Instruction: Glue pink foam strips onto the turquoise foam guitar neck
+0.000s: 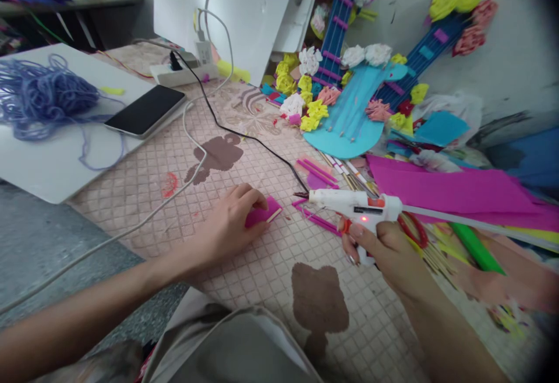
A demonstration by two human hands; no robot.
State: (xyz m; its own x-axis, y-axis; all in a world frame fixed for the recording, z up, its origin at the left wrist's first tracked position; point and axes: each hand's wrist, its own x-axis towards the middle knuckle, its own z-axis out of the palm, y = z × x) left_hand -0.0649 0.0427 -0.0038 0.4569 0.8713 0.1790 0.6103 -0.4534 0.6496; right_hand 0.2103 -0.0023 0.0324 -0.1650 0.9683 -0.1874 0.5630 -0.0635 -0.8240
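My right hand (375, 243) is wrapped round the handle of a white hot glue gun (345, 199), its fingers at the orange trigger. A red light glows on the gun's side, and a long glue stick (458, 223) sticks out of the back. The nozzle points left, above the table. With bent fingers my left hand (236, 217) pinches a small magenta piece of paper (262, 213) against the tablecloth; a pale strip runs along the paper's right edge. Between the hands lie thin magenta sticks (321, 220).
A blue paper guitar (349, 115) trimmed with crepe flowers leans against the wall. Magenta sheets (454, 191), red-handled scissors (413, 229) and wooden sticks lie right. A black cable (244, 133) crosses the table. Left are a phone (148, 109), purple yarn (43, 95) and a power strip (181, 74).
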